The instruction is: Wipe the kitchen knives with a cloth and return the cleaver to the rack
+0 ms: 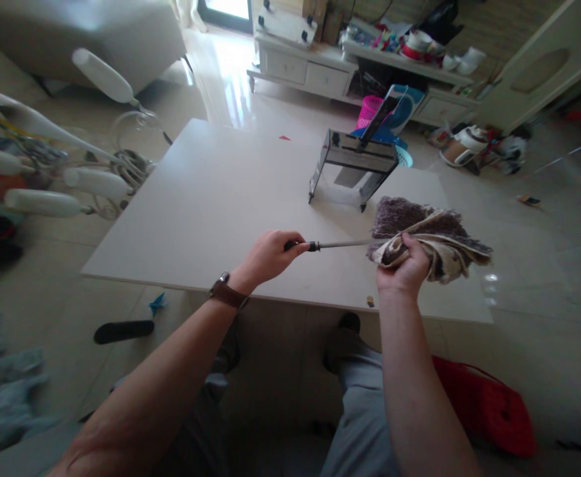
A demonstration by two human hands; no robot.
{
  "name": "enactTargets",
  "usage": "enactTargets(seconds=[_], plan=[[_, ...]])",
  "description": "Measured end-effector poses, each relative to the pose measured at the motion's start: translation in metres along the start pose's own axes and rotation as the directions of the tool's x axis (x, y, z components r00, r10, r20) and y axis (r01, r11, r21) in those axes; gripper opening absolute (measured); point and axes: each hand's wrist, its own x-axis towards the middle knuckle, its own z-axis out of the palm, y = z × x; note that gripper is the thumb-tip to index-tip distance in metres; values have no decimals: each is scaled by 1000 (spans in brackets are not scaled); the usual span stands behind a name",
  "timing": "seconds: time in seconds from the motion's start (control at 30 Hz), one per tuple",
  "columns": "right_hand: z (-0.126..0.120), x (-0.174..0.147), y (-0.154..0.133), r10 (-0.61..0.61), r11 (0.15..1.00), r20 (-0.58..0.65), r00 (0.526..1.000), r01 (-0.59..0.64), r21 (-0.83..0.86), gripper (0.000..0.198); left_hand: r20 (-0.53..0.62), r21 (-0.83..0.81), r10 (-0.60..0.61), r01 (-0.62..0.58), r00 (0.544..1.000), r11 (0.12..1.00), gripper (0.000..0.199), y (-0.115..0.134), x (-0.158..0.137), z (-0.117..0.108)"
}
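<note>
My left hand [281, 250], wearing a wrist watch, is closed round the black handle of a sharpening steel [347, 244]. The steel's thin grey rod points right, its far end hidden in a shaggy brown and cream cloth [409, 218]. Bunched and folded, that cloth is gripped by my right hand [408, 265], thumb on top. Both hands are above the white table [195, 199]. Just beyond them stands a grey and black knife rack [354, 156]; a black-handled knife [377, 122] sticks up from it, with its broad blade showing below.
A small red triangle [284, 138] lies near the table's far edge, and a tiny sticker-like figure [370, 301] at the near edge. White-armed equipment [101, 73] is at left. A red bag [499, 407] rests on the floor at right. Low white cabinets [305, 69] line the back.
</note>
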Motion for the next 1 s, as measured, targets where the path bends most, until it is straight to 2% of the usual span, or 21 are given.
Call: enactTargets(seconds=[0.23, 0.4, 0.53, 0.67, 0.83, 1.0], plan=[[3, -7, -1, 71, 997, 81, 994, -74, 29, 11, 34, -125, -46, 50, 998, 991, 40, 1, 1, 3], [7, -23, 9, 139, 990, 144, 980, -137, -25, 18, 48, -216, -45, 55, 998, 975, 43, 6, 2, 15], [10, -43, 21, 213, 975, 223, 951, -193, -107, 25, 61, -288, -61, 76, 996, 955, 39, 15, 0, 26], [12, -56, 31, 246, 963, 284, 927, -200, -182, 29, 60, -311, -52, 68, 997, 948, 37, 20, 0, 32], [13, -59, 32, 233, 966, 222, 947, -199, -166, 31, 75, -247, -45, 62, 996, 967, 33, 19, 1, 31], [13, -47, 27, 175, 982, 160, 971, -161, -99, 29, 96, -168, -35, 51, 995, 984, 26, 14, 3, 22]])
